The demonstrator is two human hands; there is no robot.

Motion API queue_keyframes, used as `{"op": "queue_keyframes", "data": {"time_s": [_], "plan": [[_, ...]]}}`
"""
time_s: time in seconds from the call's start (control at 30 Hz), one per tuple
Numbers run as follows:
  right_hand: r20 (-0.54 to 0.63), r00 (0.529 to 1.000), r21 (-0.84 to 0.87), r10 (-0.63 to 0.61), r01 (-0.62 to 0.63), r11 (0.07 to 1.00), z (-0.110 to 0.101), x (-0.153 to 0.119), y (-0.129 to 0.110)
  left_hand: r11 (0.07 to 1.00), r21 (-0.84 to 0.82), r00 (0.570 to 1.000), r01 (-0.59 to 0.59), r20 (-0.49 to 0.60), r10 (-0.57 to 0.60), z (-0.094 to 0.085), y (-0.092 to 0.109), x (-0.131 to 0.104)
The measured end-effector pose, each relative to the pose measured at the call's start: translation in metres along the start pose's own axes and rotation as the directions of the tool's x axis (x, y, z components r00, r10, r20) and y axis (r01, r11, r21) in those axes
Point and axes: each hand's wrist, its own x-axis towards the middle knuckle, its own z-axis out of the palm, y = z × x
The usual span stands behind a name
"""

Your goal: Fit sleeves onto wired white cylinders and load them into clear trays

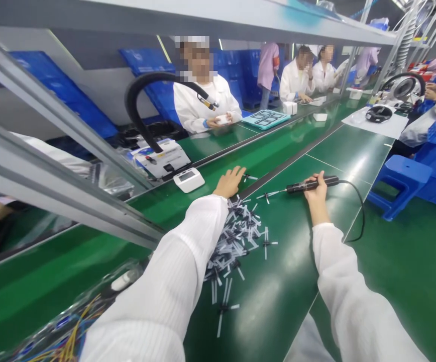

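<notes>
My right hand [316, 190] is wrapped round a black electric screwdriver [296, 187], held level, with its cable running off to the right. The bit points left at a small black-and-white cross-shaped part [266, 196] on the green table; whether they touch I cannot tell. Over the conveyor's edge, my left hand [230, 182] stretches forward, palm down with fingers out. Just beyond its fingertips lies another cross-shaped part [248, 177]. Beneath and beside my left forearm spreads a heap of similar parts [236, 231], some lying loose nearby.
A white device with a small screen [189, 179] sits on the green belt [150, 201]. Behind it stands a machine with a curved black hose [131, 105]. Metal posts [71, 186] rise at left, coloured wires [71, 332] below. Co-workers sit opposite; a blue stool [402, 176] stands right.
</notes>
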Motion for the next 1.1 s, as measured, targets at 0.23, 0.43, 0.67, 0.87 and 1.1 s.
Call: {"op": "queue_keyframes", "data": {"time_s": [0.23, 0.43, 0.67, 0.87, 1.1], "plan": [[0.011, 0.999, 0.027, -0.034, 0.034, 0.999, 0.000, -0.001, 0.001, 0.998, -0.014, 0.998, -0.054, 0.031, 0.054, -0.014, 0.028, 0.025], [0.010, 1.000, 0.052, -0.014, 0.014, 0.999, 0.000, 0.000, 0.001, 0.998, -0.058, 0.999, 0.019, -0.050, -0.022, -0.032, 0.030, -0.004], [0.007, 1.000, 0.062, 0.027, -0.027, 0.998, 0.000, 0.004, -0.003, 0.985, -0.160, 0.991, 0.071, -0.097, -0.088, -0.019, 0.015, -0.128], [0.022, 0.999, 0.046, 0.043, -0.044, 0.998, 0.000, 0.005, -0.006, 0.959, -0.244, 0.967, 0.143, -0.171, -0.188, 0.017, 0.016, -0.182], [0.045, 0.998, -0.016, 0.042, -0.041, 0.999, 0.002, 0.006, -0.010, 0.942, -0.313, 0.956, 0.124, -0.215, -0.197, 0.018, 0.012, -0.180]]}}
